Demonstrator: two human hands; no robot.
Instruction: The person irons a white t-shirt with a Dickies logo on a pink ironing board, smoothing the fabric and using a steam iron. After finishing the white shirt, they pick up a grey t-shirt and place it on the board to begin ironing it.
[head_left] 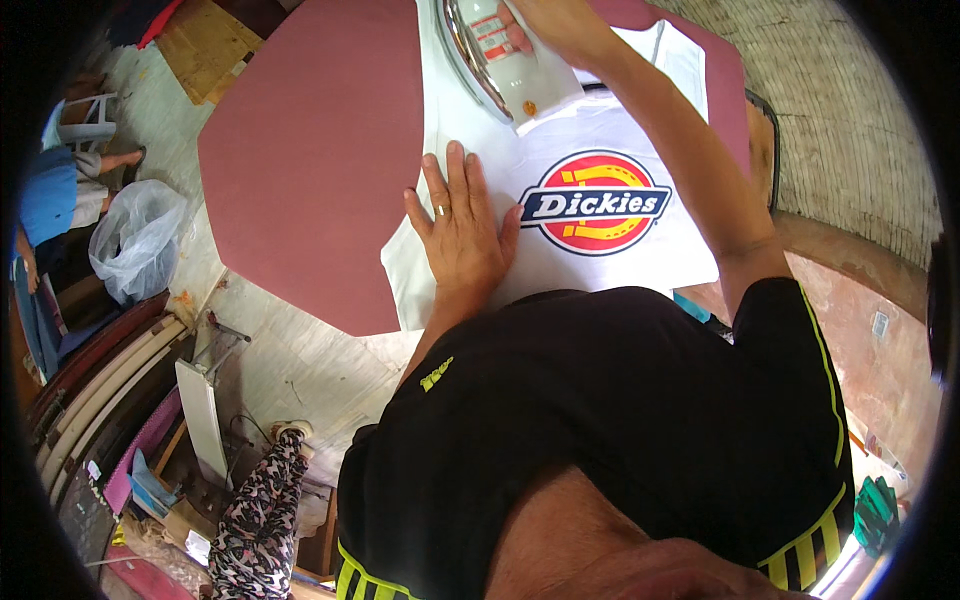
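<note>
Pressing left hand (462, 235) flat, fingers spread, on white shirt (600, 270), right hand (560, 25) gripping iron (500, 55)

A dusky-pink padded bench (310, 170) fills the centre. At nine o'clock a clear plastic bag (135, 240) sits on the pale, scuffed floor (300, 370). At seven o'clock long boards (95, 395) lie stacked. A pale brick wall (840, 130) curves across two o'clock, and wooden panels (205, 45) lie at eleven o'clock.

Left hand (462, 232) flat, palm down, fingers extended and slightly spread, ring on one finger, right arm stretched forward, right hand (560, 25) closed in a grip, partly cropped at frame edge
</note>
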